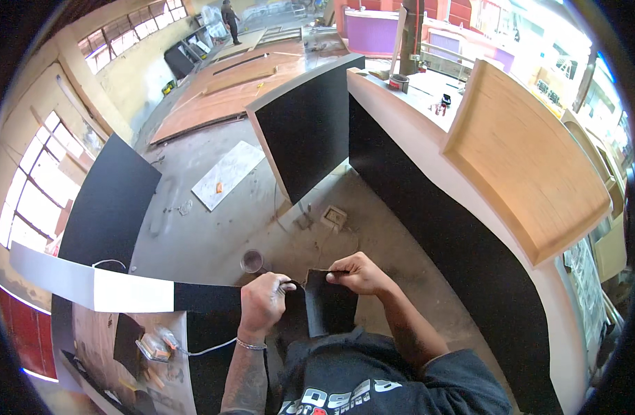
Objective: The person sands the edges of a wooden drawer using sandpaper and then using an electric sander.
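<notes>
In front of my body, my left hand (262, 303) and my right hand (359, 274) are both closed in a pinch on a dark, flexible sheet (324, 294). The upper edge of the sheet looks brownish and uneven between the two hands. My right hand grips its top right corner, while a small dark piece shows at the fingertips of my left. Whether that piece is still joined to the sheet, I cannot tell. Below my left hand, a black panel with a white top (133, 290) runs off to the left.
A long curved black-faced counter (428, 221) stretches along the right, bearing a wooden panel (525, 152). Ahead stands another black panel (303, 128). On the floor are a round cup (252, 261), a small box (333, 218) and a white board (227, 173). A person (230, 22) stands far back.
</notes>
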The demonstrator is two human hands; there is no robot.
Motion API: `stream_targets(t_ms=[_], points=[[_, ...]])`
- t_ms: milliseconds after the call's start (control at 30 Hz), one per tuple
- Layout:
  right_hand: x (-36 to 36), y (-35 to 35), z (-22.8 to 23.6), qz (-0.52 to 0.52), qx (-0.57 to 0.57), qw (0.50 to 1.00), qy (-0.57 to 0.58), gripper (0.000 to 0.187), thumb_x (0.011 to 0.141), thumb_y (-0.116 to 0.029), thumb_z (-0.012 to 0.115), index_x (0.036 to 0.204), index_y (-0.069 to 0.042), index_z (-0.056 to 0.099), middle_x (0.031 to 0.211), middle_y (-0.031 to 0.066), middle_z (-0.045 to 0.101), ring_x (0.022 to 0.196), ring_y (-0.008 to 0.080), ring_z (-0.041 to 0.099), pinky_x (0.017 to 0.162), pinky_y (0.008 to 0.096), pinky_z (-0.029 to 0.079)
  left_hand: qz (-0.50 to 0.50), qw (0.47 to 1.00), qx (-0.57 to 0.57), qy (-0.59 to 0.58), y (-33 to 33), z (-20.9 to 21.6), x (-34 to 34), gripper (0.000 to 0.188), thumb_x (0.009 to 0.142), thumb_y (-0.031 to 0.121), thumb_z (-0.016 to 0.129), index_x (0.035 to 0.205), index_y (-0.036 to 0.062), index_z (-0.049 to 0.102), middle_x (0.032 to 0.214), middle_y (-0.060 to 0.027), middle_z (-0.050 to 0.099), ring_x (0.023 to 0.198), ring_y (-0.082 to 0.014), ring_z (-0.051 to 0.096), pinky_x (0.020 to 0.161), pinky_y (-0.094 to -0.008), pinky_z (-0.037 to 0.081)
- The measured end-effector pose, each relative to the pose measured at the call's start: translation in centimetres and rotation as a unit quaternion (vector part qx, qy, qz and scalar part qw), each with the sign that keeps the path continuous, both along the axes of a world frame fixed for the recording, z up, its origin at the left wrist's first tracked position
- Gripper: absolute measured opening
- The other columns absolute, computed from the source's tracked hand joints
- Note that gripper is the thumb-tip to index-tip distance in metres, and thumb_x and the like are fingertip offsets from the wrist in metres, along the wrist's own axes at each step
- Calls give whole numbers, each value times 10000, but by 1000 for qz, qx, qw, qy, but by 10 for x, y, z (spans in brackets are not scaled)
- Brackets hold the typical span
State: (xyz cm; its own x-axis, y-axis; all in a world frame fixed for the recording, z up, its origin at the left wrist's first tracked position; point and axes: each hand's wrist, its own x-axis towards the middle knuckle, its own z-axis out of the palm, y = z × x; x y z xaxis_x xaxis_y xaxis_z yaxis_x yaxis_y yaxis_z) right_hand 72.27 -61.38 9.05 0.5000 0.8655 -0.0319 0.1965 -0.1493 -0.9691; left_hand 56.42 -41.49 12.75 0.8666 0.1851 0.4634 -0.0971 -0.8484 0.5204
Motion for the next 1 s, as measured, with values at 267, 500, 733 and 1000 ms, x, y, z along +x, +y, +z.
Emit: stream_targets(t_ms=[267,500,733,1000], points=[[23,5,13,-10,22,997,79,178,887,-142,754,949,22,721,825,-12,672,785,76,589,725,264,482,-2,972,-141,190,41,30,-4,445,764,152,831,1152,12,664,1044,-148,738,933,-260,714,820,-350,552],[28,2,-18,-28,77,974,213,455,862,-149,786,1257,15,628,949,47,727,866,128,658,817,280,513,56,783,-611,104,41,-21,-14,295,865,64,762,1105,-64,647,1003,-89,708,839,-128,664,776,-254,535],[6,7,-53,-128,166,893,398,383,906,-205,748,1217,-18,625,926,32,707,828,159,676,777,319,546,140,818,-558,-5,17,-39,-7,225,973,165,658,1076,-35,655,1003,-35,681,901,-91,583,842,-257,464],[-6,17,-63,-275,161,853,413,164,951,-204,690,864,-71,655,804,-3,656,693,111,606,634,298,502,258,902,-346,-13,13,-46,-9,253,993,227,640,911,-12,658,697,41,572,650,-62,451,582,-287,409]])
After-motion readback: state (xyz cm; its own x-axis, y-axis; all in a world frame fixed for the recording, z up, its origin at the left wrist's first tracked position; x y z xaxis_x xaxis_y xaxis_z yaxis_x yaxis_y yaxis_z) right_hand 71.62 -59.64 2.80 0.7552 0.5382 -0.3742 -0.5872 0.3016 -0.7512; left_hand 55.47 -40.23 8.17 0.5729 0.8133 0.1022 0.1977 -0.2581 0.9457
